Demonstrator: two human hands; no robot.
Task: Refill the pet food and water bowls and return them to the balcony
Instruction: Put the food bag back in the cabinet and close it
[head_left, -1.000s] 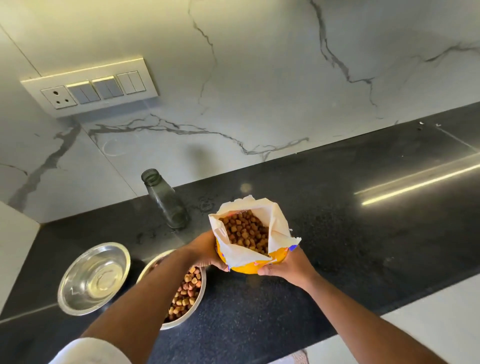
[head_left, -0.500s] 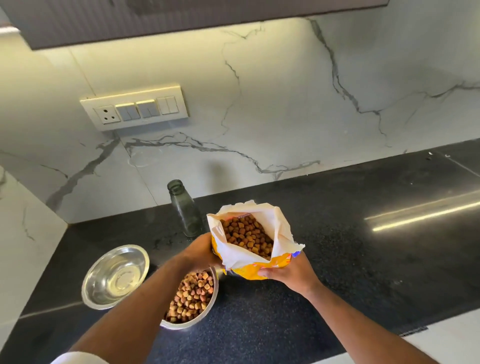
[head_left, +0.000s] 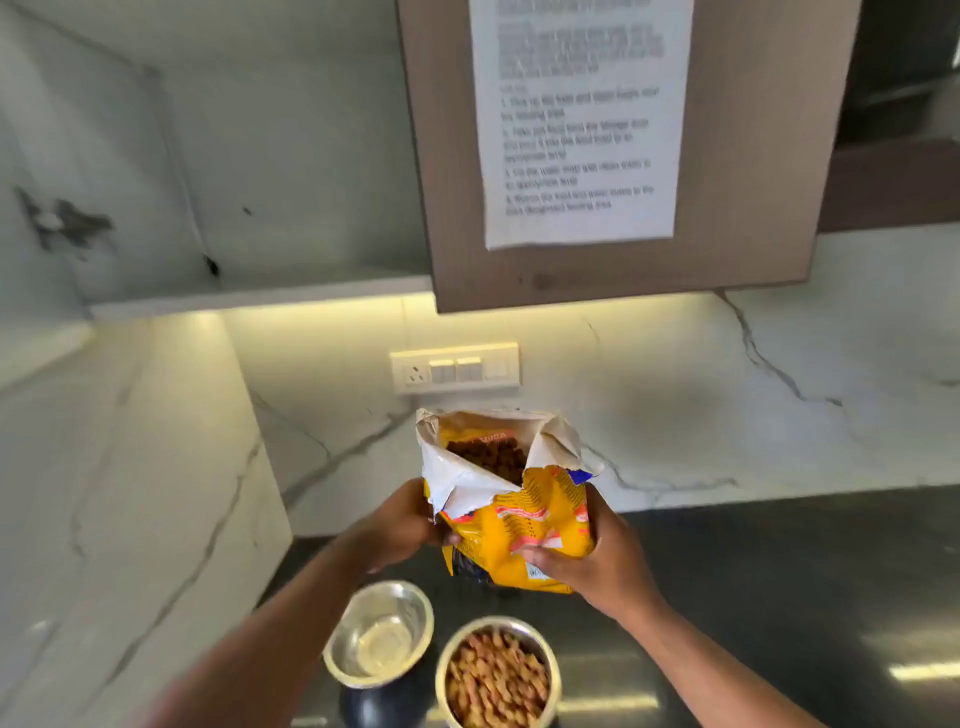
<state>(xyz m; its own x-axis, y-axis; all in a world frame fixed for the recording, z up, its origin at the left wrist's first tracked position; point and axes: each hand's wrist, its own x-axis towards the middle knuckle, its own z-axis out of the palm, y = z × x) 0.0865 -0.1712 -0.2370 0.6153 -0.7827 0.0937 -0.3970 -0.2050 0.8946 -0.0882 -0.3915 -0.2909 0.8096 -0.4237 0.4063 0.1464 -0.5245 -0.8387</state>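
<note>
Nearest, two steel bowls sit side by side on the dark counter (head_left: 779, 571): the kibble bowl (head_left: 497, 670) full, the empty bowl (head_left: 379, 631) to its left. Bare counter stretches off to the right. Above them, the upright, open food bag (head_left: 514, 525) is gripped by the left hand (head_left: 400, 525) and right hand (head_left: 597, 561) at its sides. Beyond stand the marble wall (head_left: 675, 415), the switch panel (head_left: 454, 368) and an overhead cabinet (head_left: 727, 156).
</note>
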